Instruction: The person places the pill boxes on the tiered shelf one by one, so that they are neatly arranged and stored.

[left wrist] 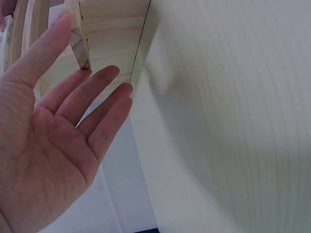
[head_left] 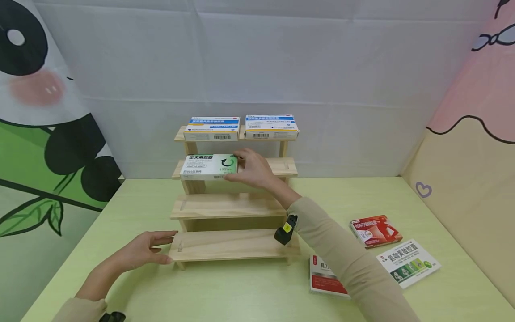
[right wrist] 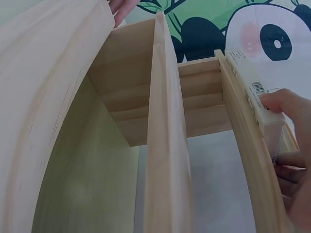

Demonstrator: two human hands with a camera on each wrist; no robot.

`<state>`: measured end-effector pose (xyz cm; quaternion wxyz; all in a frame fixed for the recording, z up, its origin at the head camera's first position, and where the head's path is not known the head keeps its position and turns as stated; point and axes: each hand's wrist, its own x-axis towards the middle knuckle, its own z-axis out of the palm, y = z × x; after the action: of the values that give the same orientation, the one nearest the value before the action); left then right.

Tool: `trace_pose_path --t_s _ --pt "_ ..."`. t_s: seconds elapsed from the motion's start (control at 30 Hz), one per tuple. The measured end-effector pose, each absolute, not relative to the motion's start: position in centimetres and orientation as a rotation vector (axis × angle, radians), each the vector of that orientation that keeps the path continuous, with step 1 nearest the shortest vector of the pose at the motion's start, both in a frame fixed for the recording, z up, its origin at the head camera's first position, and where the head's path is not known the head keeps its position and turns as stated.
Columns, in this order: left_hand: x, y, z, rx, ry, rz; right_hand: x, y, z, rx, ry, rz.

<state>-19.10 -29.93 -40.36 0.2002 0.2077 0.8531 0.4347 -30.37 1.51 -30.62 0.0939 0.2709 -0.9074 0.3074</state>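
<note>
My right hand (head_left: 251, 167) grips the right end of a white and green medicine box (head_left: 209, 166) on the left half of the second tier from the top of a stepped wooden rack (head_left: 229, 205). In the right wrist view, the thumb lies on the barcoded side of this box (right wrist: 255, 92), and the other fingers go behind its end. My left hand (head_left: 141, 251) is at the left end of the lowest tier, its fingers extended. Seen from the left wrist, the thumb and a fingertip of this hand (left wrist: 63, 131) are right at the corner of the board (left wrist: 80, 46).
Two blue and white medicine boxes, one left (head_left: 212, 129) and one right (head_left: 271, 126), lie on the top tier. On the table's right side lie a red box (head_left: 376, 230), a white and green box (head_left: 409, 264) and a red and white box (head_left: 326, 277), partly under my right sleeve.
</note>
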Motion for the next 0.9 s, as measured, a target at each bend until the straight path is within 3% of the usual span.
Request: trace_pose_path --t_s 0.9 --pt "-19.05 -29.91 -40.48 0.563 2.388 1.212 -30.23 1.11 -30.73 0.783 -2.719 0.909"
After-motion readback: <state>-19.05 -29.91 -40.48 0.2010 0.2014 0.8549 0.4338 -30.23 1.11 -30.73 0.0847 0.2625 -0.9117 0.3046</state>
